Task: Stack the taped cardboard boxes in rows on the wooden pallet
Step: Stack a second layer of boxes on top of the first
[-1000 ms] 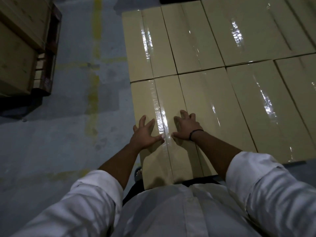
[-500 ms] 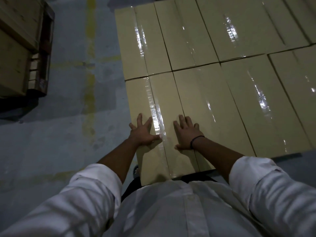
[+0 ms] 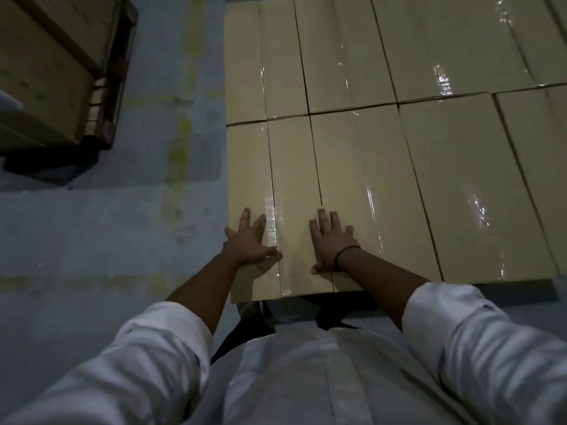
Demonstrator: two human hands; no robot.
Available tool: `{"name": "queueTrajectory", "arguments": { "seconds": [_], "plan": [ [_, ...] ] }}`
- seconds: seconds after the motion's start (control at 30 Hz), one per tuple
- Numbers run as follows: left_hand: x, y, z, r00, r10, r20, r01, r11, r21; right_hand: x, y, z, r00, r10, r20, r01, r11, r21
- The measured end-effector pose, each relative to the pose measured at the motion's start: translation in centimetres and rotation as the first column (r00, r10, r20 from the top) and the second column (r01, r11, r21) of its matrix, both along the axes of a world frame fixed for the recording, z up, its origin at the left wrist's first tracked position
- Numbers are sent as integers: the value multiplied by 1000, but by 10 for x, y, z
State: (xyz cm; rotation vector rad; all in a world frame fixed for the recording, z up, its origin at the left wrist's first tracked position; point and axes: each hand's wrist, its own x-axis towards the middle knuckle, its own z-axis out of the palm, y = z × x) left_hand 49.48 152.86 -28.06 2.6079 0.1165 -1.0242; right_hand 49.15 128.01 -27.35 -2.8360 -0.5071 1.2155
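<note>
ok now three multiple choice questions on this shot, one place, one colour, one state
1. Where does the left hand rest? A the floor; B the nearest left box; C the far row.
2. What colour is the wristband on the right hand? A black; B red; C yellow.
3. How are both hands? A fists; B flat, fingers spread; C pinching tape.
Answers: B, its palm lies on that box top; A, a black loop rings the wrist; B, all fingers lie straight on the boxes.
</note>
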Motion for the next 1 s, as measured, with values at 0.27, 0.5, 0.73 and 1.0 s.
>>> {"name": "queueTrajectory", "arguments": {
  "seconds": [0.27, 0.5, 0.73, 1.0],
  "plan": [
    [-66, -5, 19, 997, 73, 5, -72, 996, -57, -30, -14, 3, 996, -18, 89, 18, 1000, 4],
    [-89, 12, 4, 940, 339, 40, -326, 927, -187, -107, -6, -5, 994, -73, 76, 74, 997, -3],
    [-117, 18, -1, 953, 302, 22, -293, 939, -180, -129, 1, -3, 981, -171, 96, 172, 985, -1],
    [-125, 21, 1, 957, 285, 56, -267, 939, -218, -141, -3, -8, 976, -172, 133, 174, 985, -1]
  ]
}}
